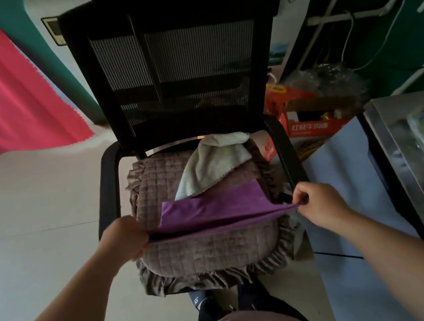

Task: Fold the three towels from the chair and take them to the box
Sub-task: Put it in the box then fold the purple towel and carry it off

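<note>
A purple towel [213, 212] was held stretched over the cushion [210, 246] of the chair [174, 55], pinched at one end by the closed left hand [126, 237] and at the other by the closed right hand [318, 204]. A white towel [214, 165] lay crumpled behind it. The cloth was judged light, soft and limp, best gripped at its corners.

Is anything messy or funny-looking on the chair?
Yes. The white towel lies crumpled at the back of the seat cushion, unfolded. The purple towel is only half-folded, stretched between the left hand and right hand.
</note>
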